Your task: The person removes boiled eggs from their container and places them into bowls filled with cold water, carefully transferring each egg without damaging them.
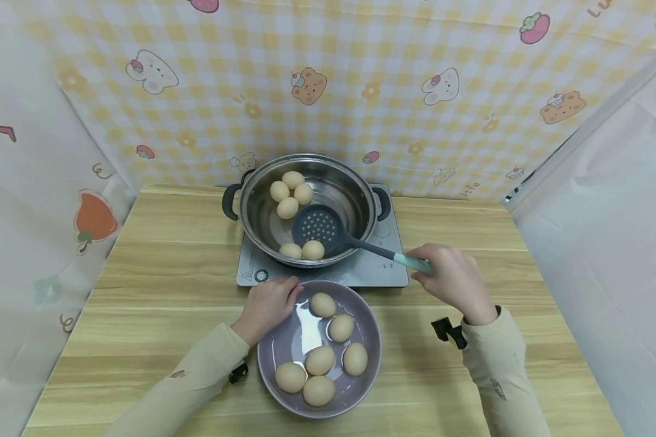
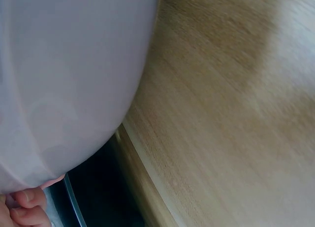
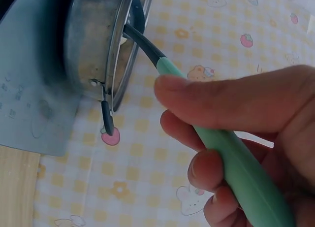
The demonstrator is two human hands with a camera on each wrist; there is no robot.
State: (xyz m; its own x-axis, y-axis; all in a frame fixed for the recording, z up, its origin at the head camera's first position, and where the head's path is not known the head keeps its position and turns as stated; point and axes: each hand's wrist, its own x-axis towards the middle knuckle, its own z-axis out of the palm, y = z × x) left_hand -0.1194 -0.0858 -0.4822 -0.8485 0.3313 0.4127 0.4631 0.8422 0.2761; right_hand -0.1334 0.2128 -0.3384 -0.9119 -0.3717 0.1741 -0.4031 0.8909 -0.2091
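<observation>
In the head view, my right hand grips the mint-green handle of a dark skimmer, fingers and thumb wrapped round it in the right wrist view. Its perforated head hangs inside a steel pot, close to two eggs by the front wall. Several other eggs cluster at the pot's back left. My left hand holds the upper-left rim of a purple plate, where several brown eggs lie. The plate's pale underside fills much of the left wrist view, with curled fingertips at its edge.
Under the pot is a flat grey induction cooker, set against the back of a wooden table. Dark side handles stick out from the pot. A checked cloth hangs behind, and white sheets stand at both sides.
</observation>
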